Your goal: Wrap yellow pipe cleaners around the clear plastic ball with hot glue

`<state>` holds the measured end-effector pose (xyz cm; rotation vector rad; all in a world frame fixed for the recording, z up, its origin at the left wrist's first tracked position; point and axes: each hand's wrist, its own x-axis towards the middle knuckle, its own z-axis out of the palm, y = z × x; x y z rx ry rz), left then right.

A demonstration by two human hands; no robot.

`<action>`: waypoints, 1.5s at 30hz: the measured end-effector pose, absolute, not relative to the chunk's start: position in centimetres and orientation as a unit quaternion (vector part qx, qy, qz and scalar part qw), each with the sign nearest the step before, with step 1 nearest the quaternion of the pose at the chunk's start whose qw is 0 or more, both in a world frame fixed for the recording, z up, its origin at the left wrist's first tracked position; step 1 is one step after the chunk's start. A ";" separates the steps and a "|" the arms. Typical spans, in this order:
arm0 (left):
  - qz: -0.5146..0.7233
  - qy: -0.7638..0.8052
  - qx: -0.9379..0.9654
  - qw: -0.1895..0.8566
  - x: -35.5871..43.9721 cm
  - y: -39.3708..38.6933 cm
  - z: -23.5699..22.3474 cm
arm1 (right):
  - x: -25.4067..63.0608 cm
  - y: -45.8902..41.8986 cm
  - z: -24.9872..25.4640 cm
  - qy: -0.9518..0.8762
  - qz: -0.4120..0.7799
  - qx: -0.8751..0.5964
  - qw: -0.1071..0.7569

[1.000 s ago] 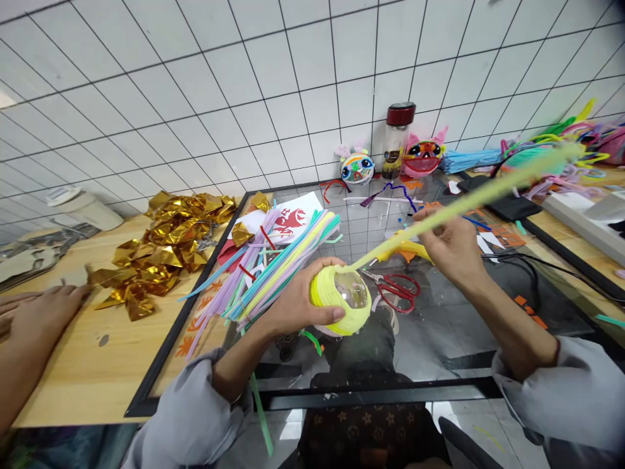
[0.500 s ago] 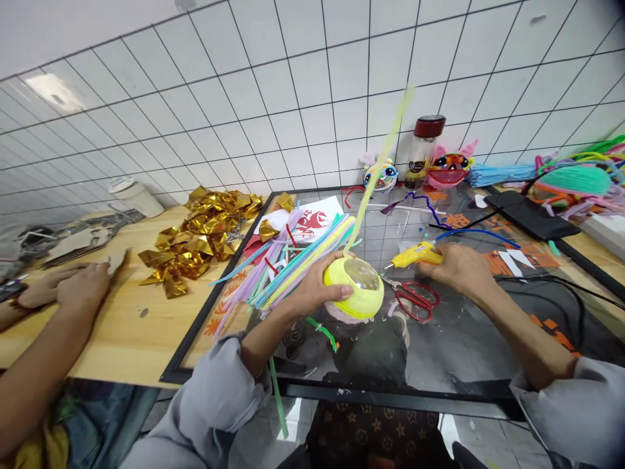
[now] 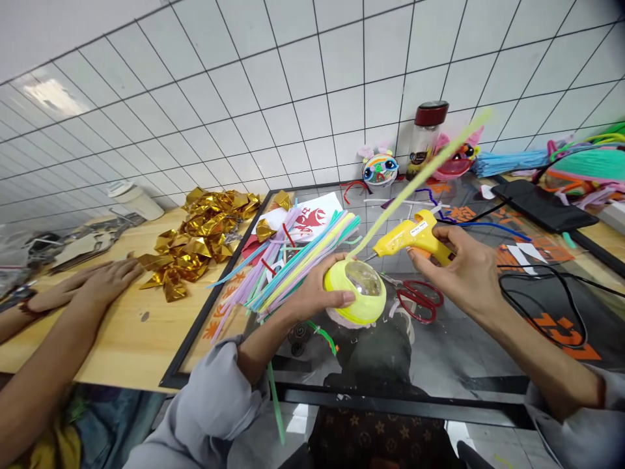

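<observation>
My left hand (image 3: 312, 295) grips a clear ball wrapped in yellow pipe cleaner (image 3: 355, 291), held just above the glass table top (image 3: 463, 345). A long loose yellow pipe cleaner end (image 3: 420, 179) sticks up and to the right from the ball. My right hand (image 3: 466, 267) holds a yellow glue gun (image 3: 413, 236) with its nozzle pointing left, close to the ball's top. The gun's dark cord (image 3: 541, 296) trails to the right over the glass.
Red scissors (image 3: 420, 298) lie under my right hand. A bundle of coloured pipe cleaners (image 3: 293, 260) lies left of the ball. Gold foil (image 3: 200, 234) sits on the wooden table. Another person's hands (image 3: 92, 283) rest at the left. A jar (image 3: 424, 140) and small masks stand by the tiled wall.
My right hand let go of the yellow pipe cleaner, took the glue gun off the glass and lifted it toward the ball. The loose end swung upright, then right.
</observation>
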<state>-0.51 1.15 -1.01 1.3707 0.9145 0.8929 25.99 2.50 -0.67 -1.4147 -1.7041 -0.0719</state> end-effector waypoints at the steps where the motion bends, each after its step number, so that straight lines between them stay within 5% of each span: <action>1: 0.379 0.395 0.589 0.595 -0.5 1.1 -1.0 | 25.9 2.4 -0.8 -0.695 -0.041 -0.553 0.457; 17: 0.338 0.418 0.647 0.541 -0.2 0.4 -0.1 | 25.7 1.8 -1.1 -0.729 -0.156 -0.457 0.485; 45: 0.323 0.411 0.657 0.544 -0.3 0.4 -0.2 | 26.3 1.9 -0.5 -0.745 -0.114 -0.437 0.492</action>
